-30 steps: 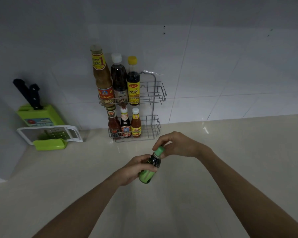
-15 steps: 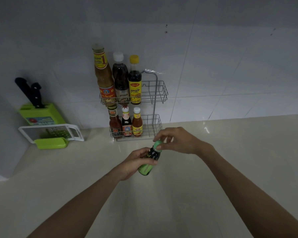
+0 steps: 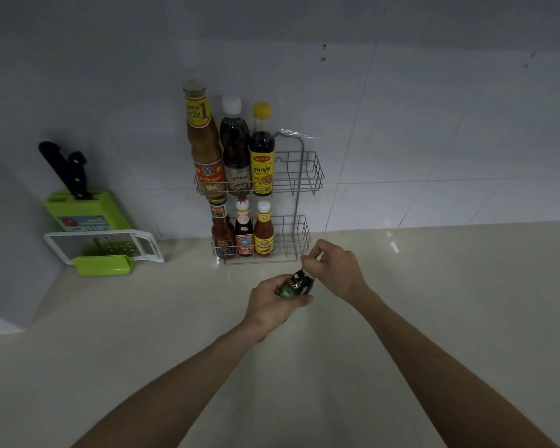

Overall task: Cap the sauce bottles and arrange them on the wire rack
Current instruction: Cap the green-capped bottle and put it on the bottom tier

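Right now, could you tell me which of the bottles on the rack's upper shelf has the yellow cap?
The dark sauce bottle at the right end of the upper shelf. The middle bottle has a white cap; the tall brownish bottle on the left has a pale one.

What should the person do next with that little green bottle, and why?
Probably finish twisting the cap tight. The right hand pinches the cap while the left hand grips the green bottle above the counter, so capping looks unfinished. Free slots show at the right of both wire rack tiers.
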Demonstrator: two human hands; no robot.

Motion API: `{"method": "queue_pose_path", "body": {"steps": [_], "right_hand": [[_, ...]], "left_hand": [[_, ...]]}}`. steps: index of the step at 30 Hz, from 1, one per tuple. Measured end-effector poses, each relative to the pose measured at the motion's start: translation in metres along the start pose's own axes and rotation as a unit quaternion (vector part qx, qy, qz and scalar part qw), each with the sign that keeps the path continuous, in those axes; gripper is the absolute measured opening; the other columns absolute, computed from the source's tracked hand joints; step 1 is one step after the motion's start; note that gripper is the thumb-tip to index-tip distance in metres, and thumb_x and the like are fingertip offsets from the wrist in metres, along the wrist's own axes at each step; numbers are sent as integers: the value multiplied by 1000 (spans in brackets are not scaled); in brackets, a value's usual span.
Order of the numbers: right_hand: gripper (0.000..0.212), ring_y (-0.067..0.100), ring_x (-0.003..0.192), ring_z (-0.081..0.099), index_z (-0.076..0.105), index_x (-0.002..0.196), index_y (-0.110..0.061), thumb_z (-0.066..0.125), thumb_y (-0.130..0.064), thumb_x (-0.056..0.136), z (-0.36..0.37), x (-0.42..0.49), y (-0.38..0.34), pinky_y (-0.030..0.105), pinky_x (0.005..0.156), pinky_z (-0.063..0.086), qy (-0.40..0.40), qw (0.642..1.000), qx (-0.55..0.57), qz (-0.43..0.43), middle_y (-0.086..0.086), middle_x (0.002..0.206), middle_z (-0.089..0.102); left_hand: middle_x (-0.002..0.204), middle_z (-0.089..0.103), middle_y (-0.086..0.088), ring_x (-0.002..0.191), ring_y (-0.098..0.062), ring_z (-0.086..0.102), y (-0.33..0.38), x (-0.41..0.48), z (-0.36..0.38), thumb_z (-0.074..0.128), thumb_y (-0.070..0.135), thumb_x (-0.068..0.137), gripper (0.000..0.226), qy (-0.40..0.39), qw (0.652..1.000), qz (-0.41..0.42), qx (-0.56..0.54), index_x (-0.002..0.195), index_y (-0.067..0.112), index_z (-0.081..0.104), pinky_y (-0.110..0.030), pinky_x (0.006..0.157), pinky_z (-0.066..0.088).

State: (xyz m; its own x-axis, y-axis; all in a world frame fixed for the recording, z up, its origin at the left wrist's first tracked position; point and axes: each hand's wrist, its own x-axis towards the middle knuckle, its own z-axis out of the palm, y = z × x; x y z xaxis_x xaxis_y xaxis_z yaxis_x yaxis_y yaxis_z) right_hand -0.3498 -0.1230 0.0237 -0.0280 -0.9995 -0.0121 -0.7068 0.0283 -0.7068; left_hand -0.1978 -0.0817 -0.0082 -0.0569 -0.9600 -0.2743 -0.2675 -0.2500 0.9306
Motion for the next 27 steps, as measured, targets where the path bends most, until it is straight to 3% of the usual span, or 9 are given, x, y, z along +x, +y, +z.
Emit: {"method": "queue_pose_path", "body": {"steps": [4,6,9,11,14,16,19,23,27], "right_hand": [[39,17,59,65,60,89,-10,72,-45,78,9,-8,-2,28,49,55,-3,978,169,121,5,81,68],[39,18,71,71,65,92,-9,77,-42,75,9,-9,-2,32,58,61,-38,959,236,153,9,89,71],[31,22,76,74,68,92,-13,79,-38,76,6,-1,-2,35,64,62,-94,952,245,160,7,91,73],[27,23,73,73,67,93,-13,79,-32,77,3,10,-4,37,66,62,-92,955,244,141,5,89,72],[25,23,78,70,66,99,-14,78,-25,79,-3,36,-7,37,69,62,-29,963,254,84,3,93,68],[25,20,80,67,65,102,-16,76,-23,81,-4,52,-8,28,71,60,24,974,225,19,0,93,65],[25,18,80,64,62,108,-14,71,-15,85,5,67,-10,8,68,49,62,980,169,-80,1,93,65],[28,19,89,59,58,112,-14,67,-10,86,29,90,-1,22,78,48,50,983,137,-109,4,100,64],[30,23,90,57,57,113,-11,65,-9,85,49,116,6,29,77,46,5,990,79,-114,8,101,63]], "left_hand": [[91,70,9,80,-4,63,0,1,9,88,26,63,48,86,994,51,30,107,23,69,-6,66,45],[95,68,6,84,-8,63,-3,4,6,88,24,63,54,85,994,57,37,112,19,66,-5,66,46],[107,68,2,93,-12,63,-13,10,0,89,23,61,66,56,996,41,49,120,17,61,-8,74,49],[123,65,-2,106,-16,62,-17,15,-7,89,20,61,79,24,998,33,56,131,15,55,-20,87,52],[146,47,-1,132,-19,47,-16,33,-22,81,2,69,90,-7,998,24,52,146,14,37,-22,105,37],[152,37,0,140,-19,36,-16,49,-35,70,-6,74,90,0,998,15,69,149,19,28,-21,107,30],[150,34,7,139,-10,31,-8,70,-50,62,-6,77,88,11,997,5,80,151,21,23,-18,103,27],[145,39,5,129,-9,37,8,94,-53,61,-8,79,89,-13,997,9,73,152,19,19,-21,99,35],[138,47,2,118,-8,41,8,110,-51,63,-10,77,89,-19,998,11,62,150,20,23,-24,93,37]]}}
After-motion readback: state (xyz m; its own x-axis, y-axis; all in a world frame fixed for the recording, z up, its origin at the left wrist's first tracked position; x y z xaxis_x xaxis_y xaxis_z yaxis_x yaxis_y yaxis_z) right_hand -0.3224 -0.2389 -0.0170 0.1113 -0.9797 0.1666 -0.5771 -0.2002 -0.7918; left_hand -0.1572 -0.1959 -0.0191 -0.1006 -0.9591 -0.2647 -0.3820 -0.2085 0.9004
